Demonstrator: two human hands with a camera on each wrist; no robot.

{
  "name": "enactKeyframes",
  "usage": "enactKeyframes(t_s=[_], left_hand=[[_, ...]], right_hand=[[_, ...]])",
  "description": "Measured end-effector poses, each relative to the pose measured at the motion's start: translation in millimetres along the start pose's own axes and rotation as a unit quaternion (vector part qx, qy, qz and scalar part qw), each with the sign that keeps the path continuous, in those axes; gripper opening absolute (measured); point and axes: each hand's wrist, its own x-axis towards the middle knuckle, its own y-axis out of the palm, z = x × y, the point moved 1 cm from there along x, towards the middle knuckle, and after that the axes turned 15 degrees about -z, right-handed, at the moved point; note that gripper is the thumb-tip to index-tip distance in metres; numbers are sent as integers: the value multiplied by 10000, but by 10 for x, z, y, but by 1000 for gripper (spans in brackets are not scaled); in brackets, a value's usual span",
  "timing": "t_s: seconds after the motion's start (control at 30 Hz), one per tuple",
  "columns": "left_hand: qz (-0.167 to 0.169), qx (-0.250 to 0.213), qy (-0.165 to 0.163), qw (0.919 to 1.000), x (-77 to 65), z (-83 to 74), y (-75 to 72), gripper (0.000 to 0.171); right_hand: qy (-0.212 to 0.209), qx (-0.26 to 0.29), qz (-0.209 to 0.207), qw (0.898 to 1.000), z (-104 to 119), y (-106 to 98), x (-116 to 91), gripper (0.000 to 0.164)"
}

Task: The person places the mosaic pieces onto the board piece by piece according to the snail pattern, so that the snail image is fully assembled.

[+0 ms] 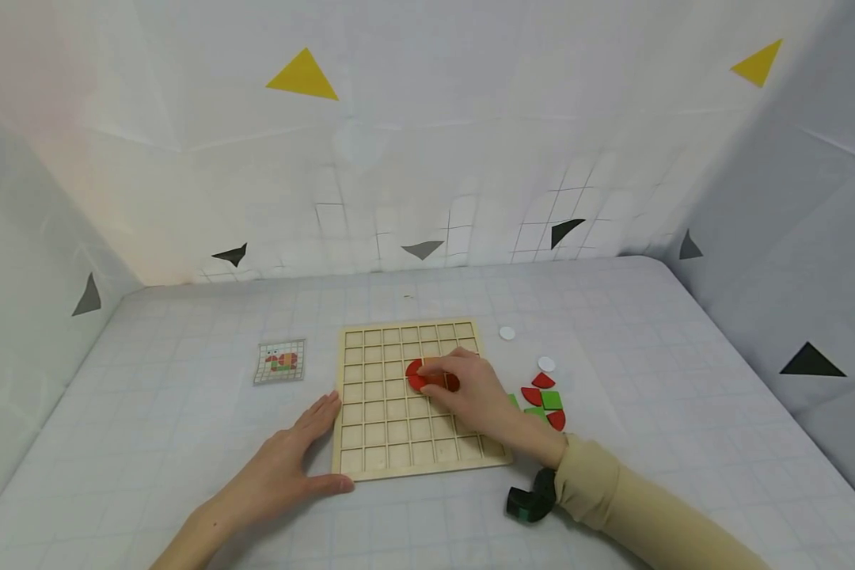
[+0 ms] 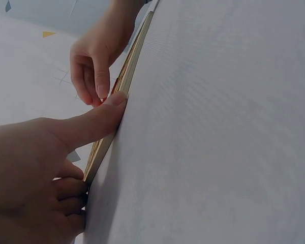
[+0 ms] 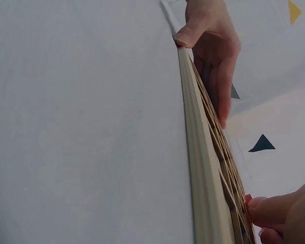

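Your left hand [image 1: 281, 467]: spread, touching the edge of the square, pale wooden grid board [image 1: 374, 412]. Your right hand [image 1: 470, 392]: curled over its middle at red, rounded pieces [image 1: 413, 367]; whether pinching one, cannot tell. Surface: white tabletop [image 1: 684, 396]. Backdrop: white sheeting [image 1: 427, 142], yellow and dark triangles [image 1: 304, 77].

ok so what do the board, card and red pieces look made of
Board: likely wood, matte, as it's pale tan with no glare. Card: probably paper, a thin printed sheet; coating unclear. Red pieces: painted wood or plastic, too small to tell; evenly coloured, smooth-looking.
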Motion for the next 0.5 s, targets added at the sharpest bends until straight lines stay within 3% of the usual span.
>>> enactKeyframes(t_s=[0.5], left_hand=[[45, 41, -55, 10000, 7, -5, -2, 110]], right_hand=[[-533, 209, -247, 9981, -41, 49, -61, 27]])
